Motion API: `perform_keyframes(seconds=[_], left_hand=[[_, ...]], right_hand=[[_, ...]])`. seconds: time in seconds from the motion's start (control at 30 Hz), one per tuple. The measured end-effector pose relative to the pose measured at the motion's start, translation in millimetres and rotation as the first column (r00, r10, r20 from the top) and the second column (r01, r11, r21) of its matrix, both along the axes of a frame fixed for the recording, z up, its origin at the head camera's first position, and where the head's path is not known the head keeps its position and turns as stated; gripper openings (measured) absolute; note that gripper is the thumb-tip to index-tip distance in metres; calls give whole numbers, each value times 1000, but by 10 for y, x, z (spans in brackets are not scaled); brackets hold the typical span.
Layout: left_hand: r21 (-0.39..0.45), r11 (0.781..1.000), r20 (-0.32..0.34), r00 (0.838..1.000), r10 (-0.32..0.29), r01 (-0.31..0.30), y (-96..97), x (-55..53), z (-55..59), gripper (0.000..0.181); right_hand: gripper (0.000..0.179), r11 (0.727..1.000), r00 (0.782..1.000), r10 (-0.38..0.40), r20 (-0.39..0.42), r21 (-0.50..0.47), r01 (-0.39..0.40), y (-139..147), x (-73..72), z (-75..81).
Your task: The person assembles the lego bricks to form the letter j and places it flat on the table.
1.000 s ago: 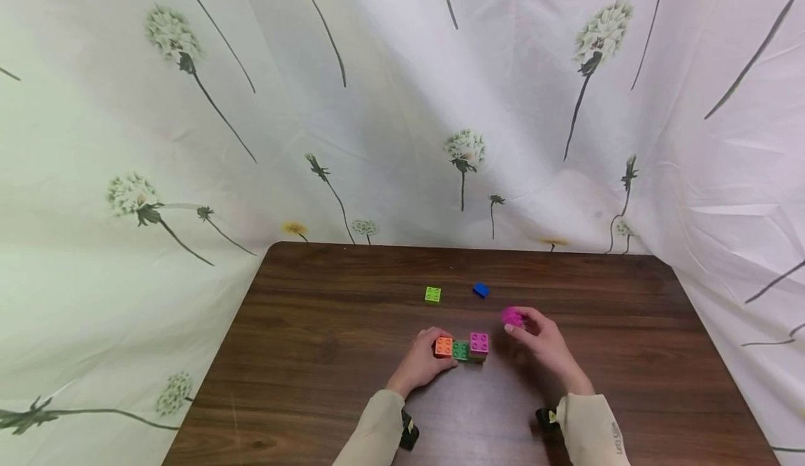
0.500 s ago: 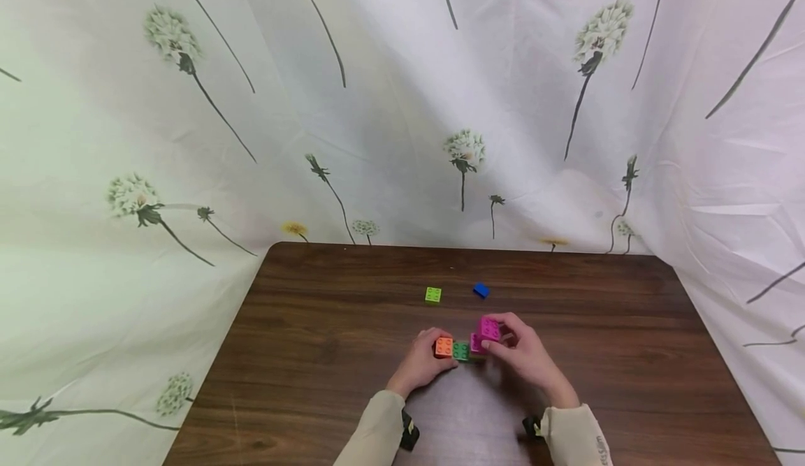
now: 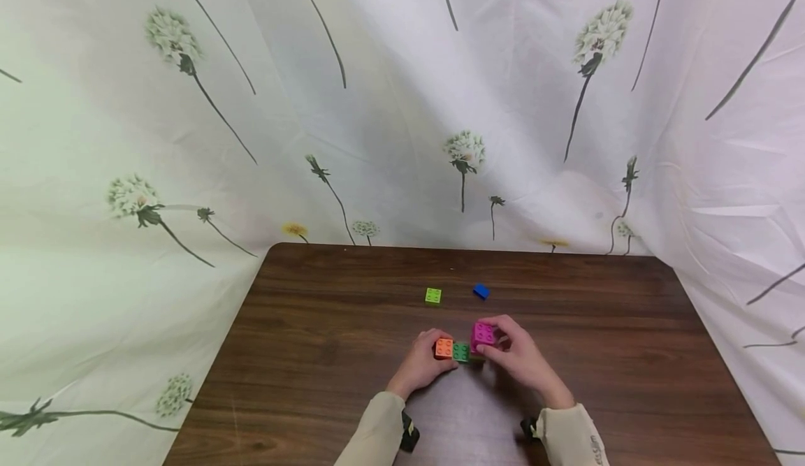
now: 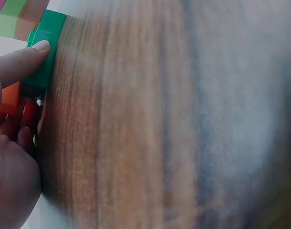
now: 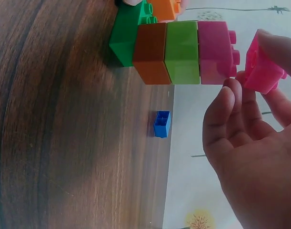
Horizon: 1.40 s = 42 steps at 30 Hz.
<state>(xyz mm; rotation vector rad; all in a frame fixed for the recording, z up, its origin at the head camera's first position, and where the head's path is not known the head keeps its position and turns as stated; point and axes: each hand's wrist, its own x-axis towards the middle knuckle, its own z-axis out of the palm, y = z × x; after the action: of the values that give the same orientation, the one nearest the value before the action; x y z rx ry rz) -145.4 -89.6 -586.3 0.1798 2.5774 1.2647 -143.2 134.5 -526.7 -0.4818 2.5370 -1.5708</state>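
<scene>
A person's right hand [image 3: 518,358] pinches a loose pink brick [image 3: 484,333] between thumb and fingers, holding it just above the pink top of a short tower of bricks [image 5: 181,52] that stands near the front middle of a dark wooden surface [image 3: 314,333]. The left hand [image 3: 420,365] grips the base of that build, fingers curled against an orange brick [image 3: 443,347] and a green brick [image 3: 461,351] beside it. Further back on the surface, well apart from the hands, lie a lime brick [image 3: 432,295] and a blue brick [image 3: 481,290], with a flower-printed white curtain [image 3: 377,103] hanging behind.
</scene>
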Motion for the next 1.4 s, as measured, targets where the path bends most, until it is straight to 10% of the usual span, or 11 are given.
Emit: perform_keyframes(seconds=[1.4], left_hand=[[-19,1000,-8,1000,-3,3,-9,12,15,36]], right_hand=[[33,995,994,83,-75,67,-78,34,-21,-78]])
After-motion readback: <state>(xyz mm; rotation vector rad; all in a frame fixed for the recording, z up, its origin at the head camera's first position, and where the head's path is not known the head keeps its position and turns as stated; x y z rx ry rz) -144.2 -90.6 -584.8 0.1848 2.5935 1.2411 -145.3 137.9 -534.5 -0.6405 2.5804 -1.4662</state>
